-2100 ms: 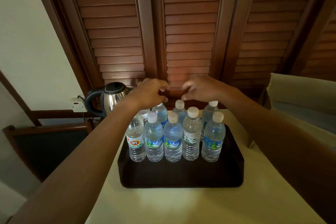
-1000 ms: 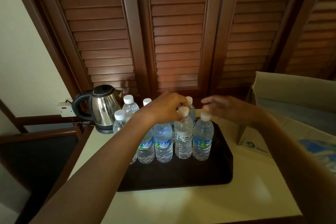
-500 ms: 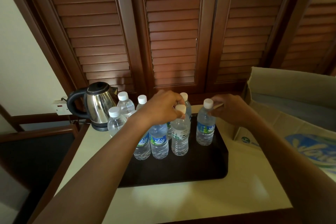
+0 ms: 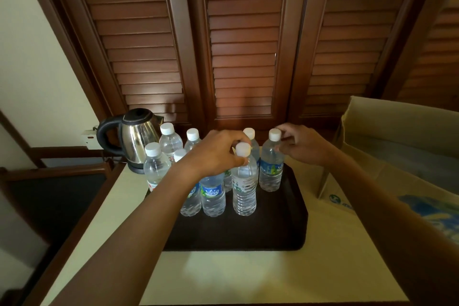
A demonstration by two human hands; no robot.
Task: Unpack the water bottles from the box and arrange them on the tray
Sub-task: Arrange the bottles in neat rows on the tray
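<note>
Several clear water bottles with white caps stand upright on a dark tray (image 4: pixel 278 231) in the middle of the table. My left hand (image 4: pixel 216 154) reaches over them and its fingers curl round the neck of a front bottle (image 4: pixel 244 181). My right hand (image 4: pixel 304 146) pinches the neck of the rightmost bottle (image 4: pixel 271 169) just under its cap. The open cardboard box (image 4: pixel 387 131) stands to the right of the tray; its inside is dim.
A steel kettle (image 4: pixel 135 139) with a black handle stands at the tray's back left, near a wall socket. Brown louvred doors close off the back. A dark wooden chair (image 4: pixel 49 189) sits left of the cream table (image 4: pixel 248 278).
My right hand came back from the box side and took hold of the rightmost bottle. My left hand shifted onto the front bottle's neck. The camera view dropped and swung right, showing more of the box.
</note>
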